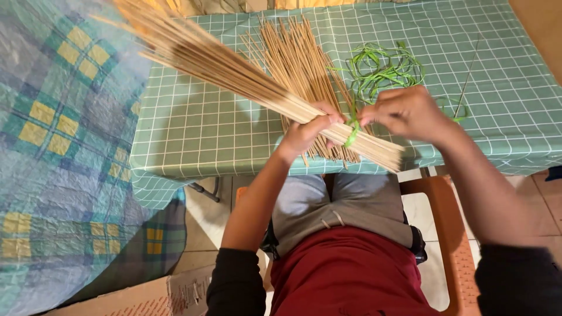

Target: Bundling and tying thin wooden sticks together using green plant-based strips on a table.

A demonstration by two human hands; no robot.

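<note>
My left hand point(307, 131) grips a thick bundle of thin pale wooden sticks point(222, 61) that slants from the upper left down to the table's front edge. A green plastic strip point(352, 134) wraps around the bundle near its lower end. My right hand point(407, 111) pinches that strip beside the bundle. Under the bundle lies a loose pile of the same sticks point(295, 55) on the table.
The table carries a green checked cloth point(199, 126). A tangle of green strips point(380, 67) lies at the back right, with one long thin stick point(468, 76) beside it. A blue plaid cover point(58, 152) is at left, an orange chair point(451, 234) below, cardboard point(146, 295) on the floor.
</note>
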